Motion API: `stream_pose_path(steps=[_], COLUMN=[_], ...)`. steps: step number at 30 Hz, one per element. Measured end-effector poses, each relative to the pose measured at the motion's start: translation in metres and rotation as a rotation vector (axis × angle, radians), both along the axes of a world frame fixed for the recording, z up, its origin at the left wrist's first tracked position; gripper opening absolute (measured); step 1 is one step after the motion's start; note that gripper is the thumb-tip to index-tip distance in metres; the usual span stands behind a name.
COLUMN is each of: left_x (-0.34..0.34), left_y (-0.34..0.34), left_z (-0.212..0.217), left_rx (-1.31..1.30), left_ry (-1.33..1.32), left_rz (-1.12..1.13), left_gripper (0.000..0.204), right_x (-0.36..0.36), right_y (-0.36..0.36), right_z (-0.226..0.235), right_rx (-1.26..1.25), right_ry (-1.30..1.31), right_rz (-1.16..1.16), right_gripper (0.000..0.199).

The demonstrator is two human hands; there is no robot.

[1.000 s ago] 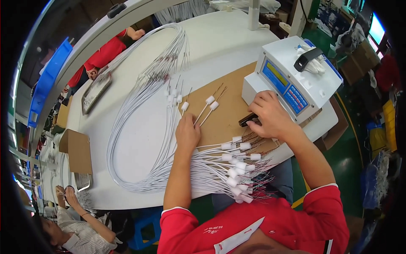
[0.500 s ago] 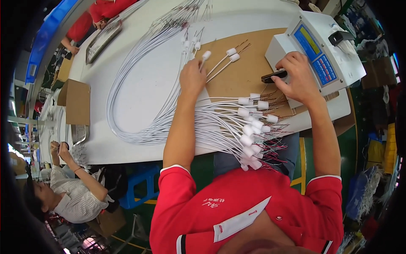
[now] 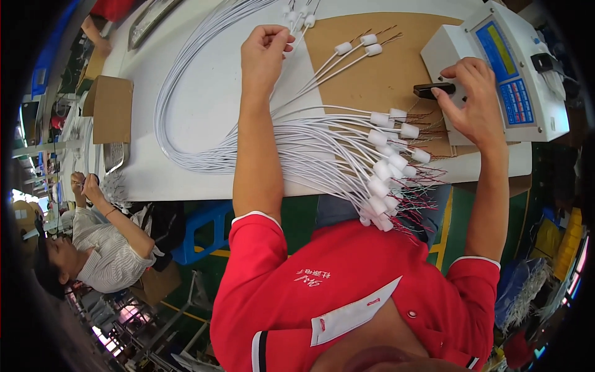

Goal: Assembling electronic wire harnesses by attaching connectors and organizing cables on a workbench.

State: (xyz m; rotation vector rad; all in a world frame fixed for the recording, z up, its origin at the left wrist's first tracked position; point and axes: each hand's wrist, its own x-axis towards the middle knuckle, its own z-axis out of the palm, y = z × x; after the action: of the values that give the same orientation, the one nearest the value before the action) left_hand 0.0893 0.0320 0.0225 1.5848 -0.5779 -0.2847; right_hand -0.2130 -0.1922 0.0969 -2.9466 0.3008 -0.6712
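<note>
So, starting at the far left: a co-worker [image 3: 111,260] in a striped shirt and dark cap has both hands up near the chest, and whatever's in them is too small to make out. Above that there's another person's arm [image 3: 93,34], partly cut off by the edge. Next comes an open cardboard box [image 3: 113,111] on the white table [image 3: 211,102], with a shallow metal tray [image 3: 145,28] further up and a blue stool [image 3: 201,232] below the table edge.

Then the main stuff: a fat bundle of white cables [image 3: 297,141] loops round the left of the table, passes behind the left forearm and fans out to the right. The left hand [image 3: 265,53] is up over the table, thumb and index finger nearly pinched together right beside a cable with a white cap [image 3: 310,21]; can't tell if they're really gripping it. Three more capped cables lie apart on a brown sheet [image 3: 365,80]. Lower right, the bundle ends in a heap of white caps [image 3: 380,168] with thin bare wires [image 3: 427,204] poking out, some red, some pale.

Right hand [image 3: 471,93] is at the white machine [image 3: 439,53] with the blue panel [image 3: 517,102], fingers bent, thumb against a black block [image 3: 423,91]; can't tell whether it's clamped.
</note>
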Motion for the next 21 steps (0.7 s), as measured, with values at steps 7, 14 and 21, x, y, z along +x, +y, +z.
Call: stream_pose_path(steps=[7, 14, 21], left_x=[-0.034, -0.064, -0.058], left_y=[-0.017, -0.036, -0.035], left_z=[-0.028, -0.036, -0.032], left_rx=[0.461, 0.693, 0.475], left_ry=[-0.523, -0.94, -0.723], left_rz=[-0.237, -0.113, -0.02], left_gripper=[0.024, 0.011, 0.009], right_x=[0.004, 0.003, -0.001], right_y=[0.002, 0.004, 0.005], right_z=[0.002, 0.002, 0.002], right_rx=[0.01, 0.017, 0.039], right_ry=[-0.006, -0.038, -0.051], right_rz=[-0.008, -0.014, -0.052], right_gripper=[0.028, 0.027, 0.028])
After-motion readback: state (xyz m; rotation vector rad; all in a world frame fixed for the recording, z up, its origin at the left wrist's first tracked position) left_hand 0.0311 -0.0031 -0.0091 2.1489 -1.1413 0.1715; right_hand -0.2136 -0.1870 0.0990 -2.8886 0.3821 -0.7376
